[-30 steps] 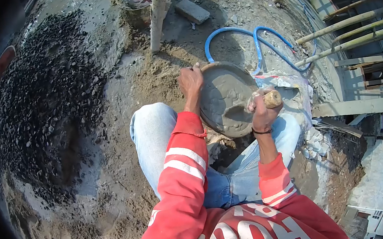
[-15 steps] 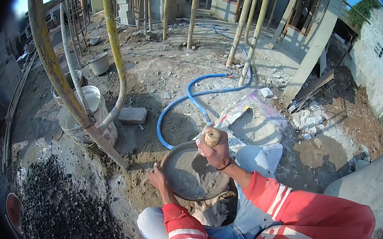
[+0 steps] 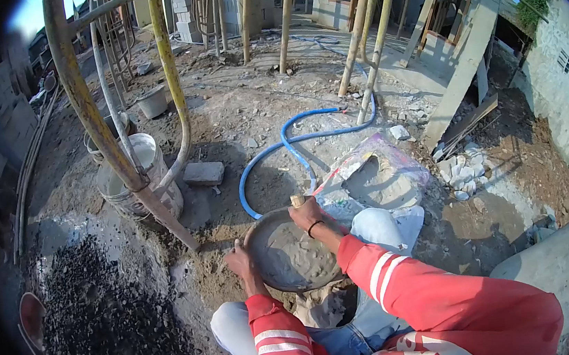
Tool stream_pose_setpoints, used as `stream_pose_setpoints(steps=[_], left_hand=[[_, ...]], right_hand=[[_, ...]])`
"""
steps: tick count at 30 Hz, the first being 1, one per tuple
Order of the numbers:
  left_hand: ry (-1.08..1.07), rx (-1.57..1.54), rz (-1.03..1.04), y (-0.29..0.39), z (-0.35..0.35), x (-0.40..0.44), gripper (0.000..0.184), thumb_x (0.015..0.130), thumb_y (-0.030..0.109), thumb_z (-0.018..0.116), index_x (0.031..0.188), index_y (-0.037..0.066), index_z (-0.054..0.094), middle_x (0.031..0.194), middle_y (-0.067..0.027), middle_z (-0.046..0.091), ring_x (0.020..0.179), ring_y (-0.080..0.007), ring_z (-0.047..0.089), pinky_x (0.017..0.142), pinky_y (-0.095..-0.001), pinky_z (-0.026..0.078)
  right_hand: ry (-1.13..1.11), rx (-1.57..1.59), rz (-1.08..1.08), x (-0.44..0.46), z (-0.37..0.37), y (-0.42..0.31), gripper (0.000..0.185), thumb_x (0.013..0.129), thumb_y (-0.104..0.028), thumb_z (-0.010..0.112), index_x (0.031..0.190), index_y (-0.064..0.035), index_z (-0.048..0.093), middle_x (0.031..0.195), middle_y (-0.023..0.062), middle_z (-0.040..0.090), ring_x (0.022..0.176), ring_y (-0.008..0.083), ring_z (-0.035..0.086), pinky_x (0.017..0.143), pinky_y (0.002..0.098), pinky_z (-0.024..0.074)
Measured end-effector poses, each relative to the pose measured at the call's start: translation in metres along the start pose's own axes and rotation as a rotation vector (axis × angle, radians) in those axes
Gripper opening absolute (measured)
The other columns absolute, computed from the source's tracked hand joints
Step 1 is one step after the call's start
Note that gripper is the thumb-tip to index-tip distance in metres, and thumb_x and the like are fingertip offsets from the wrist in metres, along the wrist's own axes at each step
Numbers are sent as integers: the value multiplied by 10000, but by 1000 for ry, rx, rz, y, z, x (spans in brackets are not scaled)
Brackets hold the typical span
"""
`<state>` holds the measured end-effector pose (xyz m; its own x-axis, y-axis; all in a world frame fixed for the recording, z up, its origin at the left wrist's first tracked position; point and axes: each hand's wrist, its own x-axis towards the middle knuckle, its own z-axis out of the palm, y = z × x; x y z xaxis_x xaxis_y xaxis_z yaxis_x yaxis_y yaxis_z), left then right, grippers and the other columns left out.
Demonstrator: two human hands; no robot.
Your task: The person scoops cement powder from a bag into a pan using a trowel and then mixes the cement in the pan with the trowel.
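A round shallow pan (image 3: 258, 254) of wet grey mortar (image 3: 293, 258) lies in front of my knees. My left hand (image 3: 240, 259) is at the pan's left rim, its fingers closed on the edge. Over the upper right part of the pan, my right hand (image 3: 307, 213) grips a tool by its wooden handle (image 3: 297, 201); the rest of the tool is hidden. Just right of the pan is an open bag (image 3: 397, 190) with pale powder.
A blue hose (image 3: 247, 185) curls beyond the pan. Scaffold poles (image 3: 165, 214), a white bucket (image 3: 119, 188) and a concrete block (image 3: 204, 173) stand or lie to the left. Dark gravel (image 3: 105, 321) covers the lower left; white rubble (image 3: 463, 176) lies right.
The view has tilted up from my lap toward the building. My right hand has turned with the handle over the mortar, whose surface has changed shape. My left hand stays at the rim.
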<state>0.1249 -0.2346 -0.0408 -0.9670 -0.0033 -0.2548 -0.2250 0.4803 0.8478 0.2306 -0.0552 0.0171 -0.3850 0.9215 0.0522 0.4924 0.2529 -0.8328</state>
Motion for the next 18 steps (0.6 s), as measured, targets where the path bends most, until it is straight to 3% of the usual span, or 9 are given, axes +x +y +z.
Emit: stream_pose_setpoints(steps=[2,3,5,6,8,10,14,16,18], left_hand=[[-40,-1,-29,1,-2,1,524,857,429,618,971,-78,692,966,-303,667,904,-438,653,821,-491,486],[-8,17,-36,7,-6,-4,529,857,437,610,969,-73,694,973,-305,665,914,-446,648,835,-494,484],[21,31,-83,7,-5,-1,509,849,440,602,934,-51,706,923,-303,667,904,-441,651,826,-484,480],[21,-9,-74,5,-3,-1,515,846,442,598,893,-59,709,869,-305,669,866,-434,661,804,-471,478],[-38,-49,-84,12,-13,-6,512,846,443,590,896,-52,714,891,-312,666,883,-433,660,821,-476,477],[16,-37,-101,9,-7,-5,514,845,452,590,901,-42,719,901,-309,666,891,-438,657,833,-477,478],[32,-30,-139,13,-7,-7,513,848,458,581,920,-30,722,919,-306,666,914,-438,652,842,-478,479],[53,-30,-121,16,-13,-14,504,855,456,576,925,-20,725,936,-307,664,946,-436,646,854,-482,479],[7,-42,-162,24,-24,-21,483,854,448,586,945,-5,726,962,-293,669,969,-432,643,861,-489,477]], right_hand=[[66,44,-13,27,32,43,184,726,-142,660,650,2,573,542,106,581,442,207,587,428,372,457],[-101,193,12,-5,-10,-19,175,738,-103,640,619,-29,535,542,73,567,423,161,555,389,343,417],[-128,336,-111,-27,-31,-51,152,752,-66,620,651,-42,510,551,38,538,409,125,515,372,293,381],[-131,478,-70,-38,-43,-66,162,732,-64,639,623,-27,525,544,32,543,444,124,531,424,306,395],[-105,651,-207,-65,-67,-89,150,805,-15,607,677,-44,534,563,-9,526,458,70,486,415,246,371],[-75,755,-296,-91,-83,-93,144,805,11,611,698,-42,532,588,-11,525,482,58,477,426,240,374],[-293,725,-354,-116,-80,-51,137,813,22,622,730,-38,532,612,-4,526,500,54,477,432,239,371],[-319,578,-312,-112,-77,-56,140,827,30,619,750,-31,520,627,5,521,508,62,479,432,241,369],[-230,741,-349,-121,-92,-88,144,846,46,594,780,-18,482,633,15,499,503,88,467,447,246,374]])
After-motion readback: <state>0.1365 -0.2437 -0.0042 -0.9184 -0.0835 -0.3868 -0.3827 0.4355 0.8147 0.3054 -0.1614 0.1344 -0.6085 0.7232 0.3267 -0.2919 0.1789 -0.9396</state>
